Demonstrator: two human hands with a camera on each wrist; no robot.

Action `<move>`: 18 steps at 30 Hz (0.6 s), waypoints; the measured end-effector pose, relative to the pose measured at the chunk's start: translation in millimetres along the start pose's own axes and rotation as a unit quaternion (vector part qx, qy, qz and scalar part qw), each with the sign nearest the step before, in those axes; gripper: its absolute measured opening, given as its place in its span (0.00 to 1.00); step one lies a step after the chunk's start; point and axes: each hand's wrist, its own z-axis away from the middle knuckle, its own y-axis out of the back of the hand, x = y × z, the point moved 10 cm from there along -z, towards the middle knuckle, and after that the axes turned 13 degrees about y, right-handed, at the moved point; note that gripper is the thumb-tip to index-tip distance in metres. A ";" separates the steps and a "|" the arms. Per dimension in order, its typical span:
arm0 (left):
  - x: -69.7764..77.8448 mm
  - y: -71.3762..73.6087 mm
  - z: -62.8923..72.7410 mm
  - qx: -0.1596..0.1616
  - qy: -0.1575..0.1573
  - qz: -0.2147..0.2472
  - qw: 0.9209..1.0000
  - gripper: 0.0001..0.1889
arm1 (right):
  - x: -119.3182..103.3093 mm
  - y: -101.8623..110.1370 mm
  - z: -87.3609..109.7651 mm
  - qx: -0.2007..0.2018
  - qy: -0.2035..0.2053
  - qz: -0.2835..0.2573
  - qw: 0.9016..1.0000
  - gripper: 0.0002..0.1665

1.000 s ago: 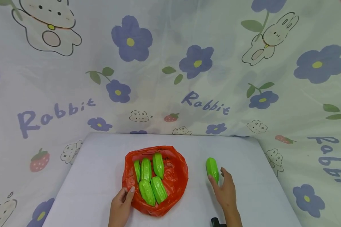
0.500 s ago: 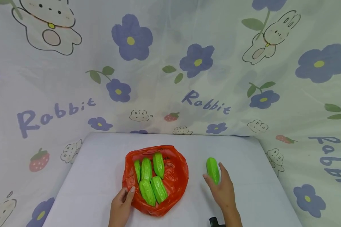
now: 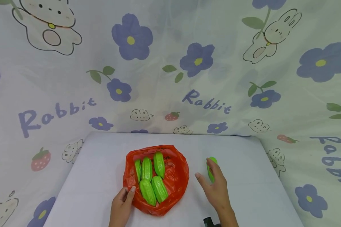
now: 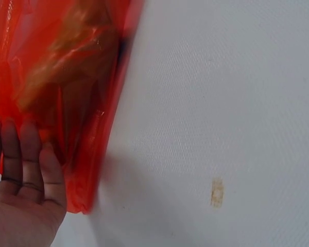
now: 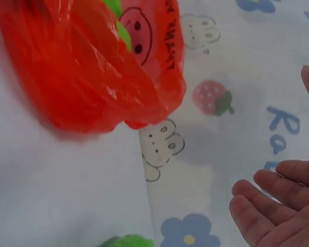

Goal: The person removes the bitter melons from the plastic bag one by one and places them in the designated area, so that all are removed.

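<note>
With left hand [image 3: 121, 203], pinching the red plastic bag [image 3: 176, 186] around five ridged green oblong pieces [image 3: 146, 170]; with spread right hand [image 3: 217, 190], partly hiding a lone green oblong [image 3: 210, 173] on the white desk [image 3: 253, 179].

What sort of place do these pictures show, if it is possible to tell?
Probably a small indoor spot set up for filming; the room itself is hidden. A rabbit-and-flower sheet encloses a white tabletop at the back and sides, and a red plastic bag of green vegetables sits there.
</note>
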 end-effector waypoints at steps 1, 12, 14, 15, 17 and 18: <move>0.0 0.2 0.0 -0.001 -0.001 -0.001 1.000 0.26 | -2.6 -2.5 0.0 0.001 0.006 -0.010 1.000 0.43; 2.5 2.1 2.0 0.005 -0.002 -0.001 1.000 0.26 | -21.1 -36.9 5.8 -0.009 0.043 -0.074 0.996 0.40; 3.9 2.4 2.6 0.006 -0.007 0.002 1.000 0.25 | -24.7 -43.6 5.2 -0.022 0.049 -0.075 0.996 0.40; 4.2 2.5 2.8 0.006 -0.008 0.004 1.000 0.25 | -26.7 -46.9 5.1 -0.029 0.050 -0.079 0.995 0.41; 4.7 2.4 3.0 0.006 -0.008 0.007 1.000 0.24 | -30.2 -53.5 4.9 -0.044 0.052 -0.082 0.994 0.41; 4.5 2.3 2.9 0.005 -0.005 0.006 1.000 0.24 | -31.7 -57.4 4.9 -0.055 0.052 -0.083 0.994 0.41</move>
